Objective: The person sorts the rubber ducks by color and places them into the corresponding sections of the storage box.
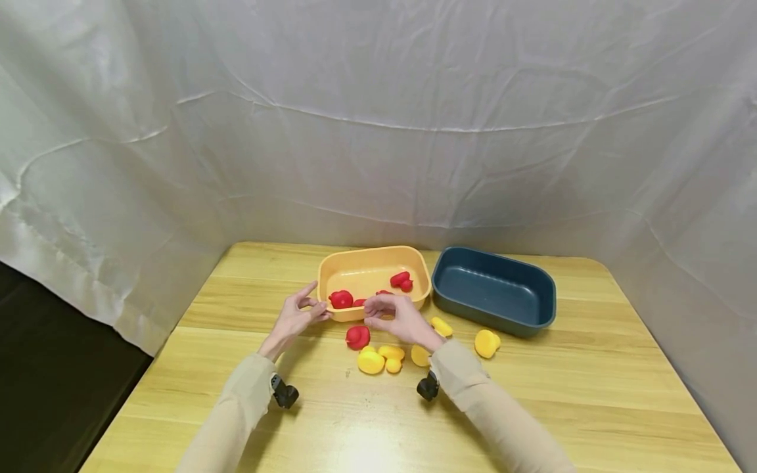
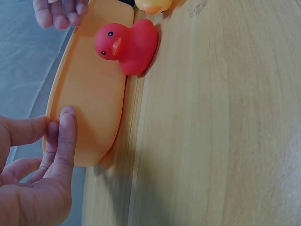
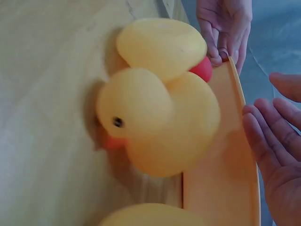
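With my left grip (image 1: pixel 296 316) I held the orange tray (image 1: pixel 355 270), the thumb and fingers pinching its rim at the near left corner. My right grip (image 1: pixel 397 315) was holding nothing: it was moderately wide, with the fingers slightly bent and the thumb apart from them, at the near rim of the same tray; whether a fingertip touched this rim, I could not tell. Inside the tray, a red duck (image 1: pixel 341 299) lay just to the right of my left grip, and another red duck (image 1: pixel 402 281) lay beyond my right grip; more red showed between them, partly hidden by my right fingers. Outside, a third red duck (image 1: pixel 357 337) stood upright between my two grips, on the near side and just beside the tray wall. Nearer to me than both grips, yellow ducks (image 1: pixel 370 361) were on the worktop (image 1: pixel 331 420), some partly under my right wrist. One more yellow duck (image 1: pixel 487 343) was farther to the right of my right grip, and beyond it was the dark blue tray (image 1: pixel 493 289).
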`<state>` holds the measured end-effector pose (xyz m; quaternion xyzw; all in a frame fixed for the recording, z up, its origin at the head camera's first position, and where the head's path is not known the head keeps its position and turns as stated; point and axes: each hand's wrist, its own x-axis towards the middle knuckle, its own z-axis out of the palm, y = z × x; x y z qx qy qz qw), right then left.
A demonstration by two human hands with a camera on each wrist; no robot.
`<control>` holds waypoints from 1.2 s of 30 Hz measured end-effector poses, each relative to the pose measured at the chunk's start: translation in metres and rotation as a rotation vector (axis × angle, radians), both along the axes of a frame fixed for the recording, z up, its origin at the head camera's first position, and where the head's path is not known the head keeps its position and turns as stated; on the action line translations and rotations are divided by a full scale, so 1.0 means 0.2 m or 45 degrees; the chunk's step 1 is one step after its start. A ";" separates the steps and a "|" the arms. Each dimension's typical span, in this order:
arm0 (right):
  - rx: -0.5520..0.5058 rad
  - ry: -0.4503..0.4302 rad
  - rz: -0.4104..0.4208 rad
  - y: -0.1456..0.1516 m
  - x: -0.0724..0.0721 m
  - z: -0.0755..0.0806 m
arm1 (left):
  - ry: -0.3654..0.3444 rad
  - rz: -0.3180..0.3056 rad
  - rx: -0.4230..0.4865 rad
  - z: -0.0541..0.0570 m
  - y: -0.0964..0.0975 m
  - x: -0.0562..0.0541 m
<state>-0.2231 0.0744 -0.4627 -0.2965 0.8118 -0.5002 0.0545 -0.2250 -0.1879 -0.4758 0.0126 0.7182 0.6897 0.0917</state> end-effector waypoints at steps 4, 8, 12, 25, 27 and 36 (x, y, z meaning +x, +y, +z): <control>0.067 -0.040 0.052 0.00 0.04 -0.03 | 0.000 -0.001 -0.002 0.00 0.00 0.00; 0.118 -0.079 0.123 0.00 0.06 -0.05 | -0.007 0.007 -0.024 0.01 0.00 0.00; 0.163 -0.059 0.159 0.00 0.06 -0.06 | -0.011 0.013 -0.033 0.01 0.00 0.00; 0.236 -0.007 0.207 -0.02 0.06 -0.09 | -0.011 0.002 -0.018 0.01 0.00 0.00; 0.245 0.013 0.219 -0.02 0.06 -0.10 | -0.010 0.005 -0.014 0.01 0.00 0.00; 0.261 0.029 0.232 -0.02 0.05 -0.11 | 0.003 0.000 -0.020 0.00 0.00 0.00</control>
